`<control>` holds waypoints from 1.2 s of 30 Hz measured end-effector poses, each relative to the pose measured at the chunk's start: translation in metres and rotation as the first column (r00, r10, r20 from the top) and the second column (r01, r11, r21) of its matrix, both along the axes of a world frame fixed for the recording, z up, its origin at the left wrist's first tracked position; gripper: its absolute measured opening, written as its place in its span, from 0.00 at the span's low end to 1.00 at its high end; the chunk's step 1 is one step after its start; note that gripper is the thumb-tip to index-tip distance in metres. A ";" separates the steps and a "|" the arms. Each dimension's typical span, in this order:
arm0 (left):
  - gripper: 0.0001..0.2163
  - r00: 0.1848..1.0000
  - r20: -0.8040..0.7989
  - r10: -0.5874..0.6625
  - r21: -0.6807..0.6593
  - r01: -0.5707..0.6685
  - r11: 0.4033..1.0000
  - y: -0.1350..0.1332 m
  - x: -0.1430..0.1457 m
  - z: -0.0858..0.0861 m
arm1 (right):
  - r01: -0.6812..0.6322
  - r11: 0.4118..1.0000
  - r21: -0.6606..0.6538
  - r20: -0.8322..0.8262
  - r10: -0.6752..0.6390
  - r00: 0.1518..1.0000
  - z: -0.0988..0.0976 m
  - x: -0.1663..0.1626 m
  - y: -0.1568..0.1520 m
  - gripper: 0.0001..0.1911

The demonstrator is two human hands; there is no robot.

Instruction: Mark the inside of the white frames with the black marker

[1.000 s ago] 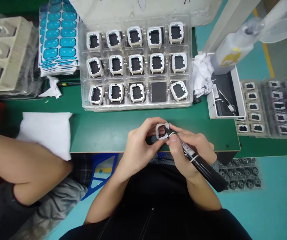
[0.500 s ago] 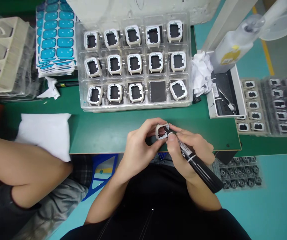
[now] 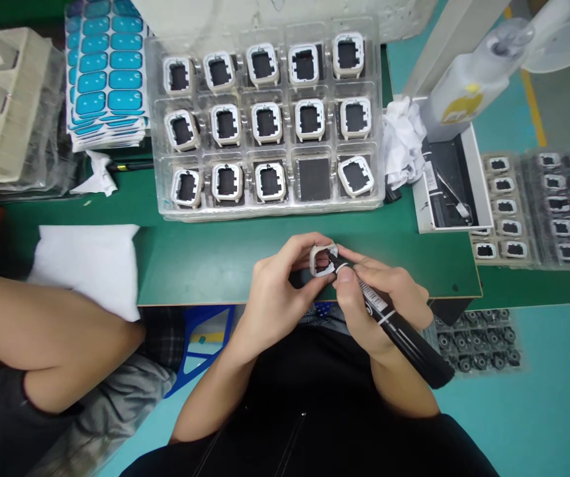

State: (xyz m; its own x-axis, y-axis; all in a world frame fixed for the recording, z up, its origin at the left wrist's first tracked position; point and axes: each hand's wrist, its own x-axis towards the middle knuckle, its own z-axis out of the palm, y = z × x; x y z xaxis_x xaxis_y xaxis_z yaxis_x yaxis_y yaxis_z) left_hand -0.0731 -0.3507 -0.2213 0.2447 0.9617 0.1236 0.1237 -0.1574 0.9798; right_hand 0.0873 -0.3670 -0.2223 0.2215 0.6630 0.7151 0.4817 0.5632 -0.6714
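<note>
A green bench [image 3: 200, 271] runs beneath and beyond your hands, with a clear tray [image 3: 265, 212] of pale frames [image 3: 267, 124] standing on it, just past your fingertips. A co-worker's bare arm [image 3: 71, 318] enters well to the left of your hands; a white box [image 3: 463, 229] sits beyond your right hand [image 3: 381, 291], off to its right. That hand grips a black marker [image 3: 408, 341] close to its working end, the thick barrel slanting back over your wrist. Your left hand [image 3: 279, 285] pinches a single square frame [image 3: 313, 262] between thumb and fingers, above the bench's near edge, its opening turned toward the marker. The tip [image 3: 332, 258] reaches into that opening; whether it touches the inner edge, you cannot tell from this angle.

The frame looks light and stiff, likely smooth plastic that could twist in a loose pinch, its thin notched inner edge probably the fragile part. The outer side walls seem the safest hold, squeezed gently. The marker, rigid and likely light, should steer best from just behind its tip.
</note>
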 end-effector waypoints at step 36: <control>0.24 0.778 -0.584 0.230 0.597 0.220 0.771 0.104 -0.022 0.041 | 0.134 0.984 -0.115 -0.465 -0.173 0.868 -0.021 0.002 -0.011 0.10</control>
